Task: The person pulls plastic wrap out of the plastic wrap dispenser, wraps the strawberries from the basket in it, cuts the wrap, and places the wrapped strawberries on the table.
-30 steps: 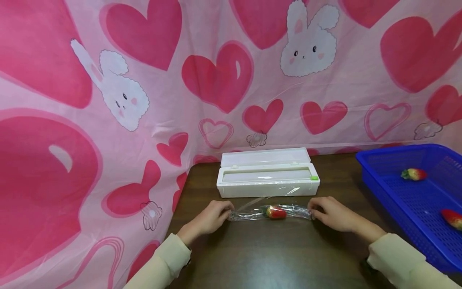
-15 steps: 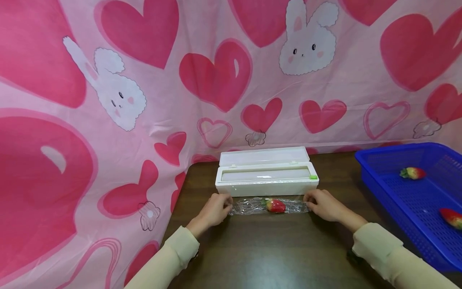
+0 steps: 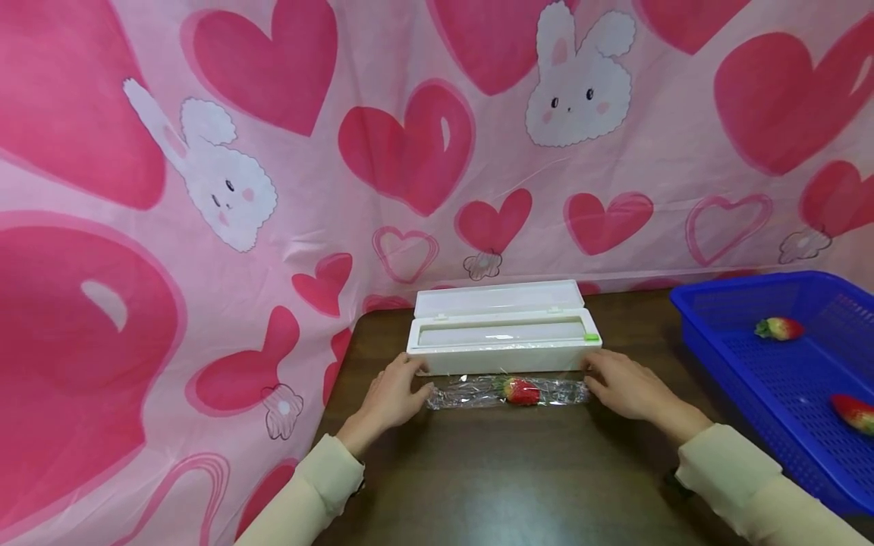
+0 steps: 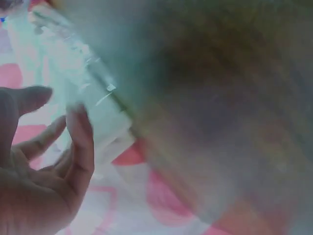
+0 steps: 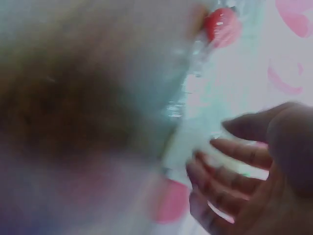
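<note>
A red strawberry [image 3: 522, 391] lies in a strip of clear plastic wrap [image 3: 471, 392] on the table, in front of a white cling film box [image 3: 505, 356] whose lid is raised. Beside the wrap's left end is my left hand [image 3: 391, 394], thumb and fingers spread apart with nothing between them. At the other end my right hand [image 3: 627, 387] has its fingers loosely bent and parted from the thumb. The right wrist view shows the strawberry [image 5: 223, 27] under shiny film, away from the right hand [image 5: 244, 171]. Both wrist views are partly blurred.
A blue plastic basket [image 3: 724, 356] with two strawberries, one [image 3: 780, 328] at the back and another [image 3: 853, 413] nearer, stands on the right. Behind the brown table [image 3: 505, 470] hangs a pink cloth [image 3: 314, 189] with hearts and rabbits. A green slider [image 3: 591, 337] sits on the box.
The wrapped strawberry has moved slightly back toward the box and the wrap lies flatter. Both hands, which were pinching the wrap's ends, have let go and their fingers have parted.
</note>
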The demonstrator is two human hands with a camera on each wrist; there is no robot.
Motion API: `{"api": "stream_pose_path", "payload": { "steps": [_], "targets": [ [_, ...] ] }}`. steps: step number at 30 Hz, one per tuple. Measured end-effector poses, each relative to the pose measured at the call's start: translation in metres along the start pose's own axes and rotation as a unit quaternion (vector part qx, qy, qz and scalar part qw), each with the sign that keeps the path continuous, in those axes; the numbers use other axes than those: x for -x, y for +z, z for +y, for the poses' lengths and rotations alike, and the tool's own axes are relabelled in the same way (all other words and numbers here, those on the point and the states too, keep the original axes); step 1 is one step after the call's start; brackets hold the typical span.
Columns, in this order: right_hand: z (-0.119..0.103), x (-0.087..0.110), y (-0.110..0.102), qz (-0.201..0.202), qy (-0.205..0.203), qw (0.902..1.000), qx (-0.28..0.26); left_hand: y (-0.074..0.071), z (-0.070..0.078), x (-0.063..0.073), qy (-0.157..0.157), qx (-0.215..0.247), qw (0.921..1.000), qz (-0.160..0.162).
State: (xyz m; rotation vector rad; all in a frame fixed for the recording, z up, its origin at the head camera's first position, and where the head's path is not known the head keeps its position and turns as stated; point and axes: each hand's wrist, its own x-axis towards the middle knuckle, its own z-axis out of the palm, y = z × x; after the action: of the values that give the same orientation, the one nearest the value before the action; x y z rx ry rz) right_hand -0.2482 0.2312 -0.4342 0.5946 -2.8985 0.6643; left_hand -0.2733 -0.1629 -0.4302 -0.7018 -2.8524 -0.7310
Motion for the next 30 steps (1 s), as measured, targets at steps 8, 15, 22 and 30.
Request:
{"api": "stream_pose_path", "payload": {
  "steps": [8,15,22,30],
  "targets": [
    [-0.034,-0.016,0.011,-0.005,-0.107,0.9924,-0.06,0.015,0.042,-0.026,0.149,0.005,0.9836,-0.101],
    [-0.012,-0.016,0.032,-0.066,-0.036,0.992,-0.102,0.026,0.023,-0.027,0.099,-0.014,0.9782,-0.182],
    [0.006,-0.004,0.02,-0.062,-0.005,0.9944,-0.086,0.01,0.0,-0.014,0.079,0.013,0.9799,-0.183],
    [0.019,0.004,-0.02,-0.045,0.017,0.9981,-0.039,-0.006,0.009,-0.003,0.099,0.025,0.9785,-0.179]
  ]
}}
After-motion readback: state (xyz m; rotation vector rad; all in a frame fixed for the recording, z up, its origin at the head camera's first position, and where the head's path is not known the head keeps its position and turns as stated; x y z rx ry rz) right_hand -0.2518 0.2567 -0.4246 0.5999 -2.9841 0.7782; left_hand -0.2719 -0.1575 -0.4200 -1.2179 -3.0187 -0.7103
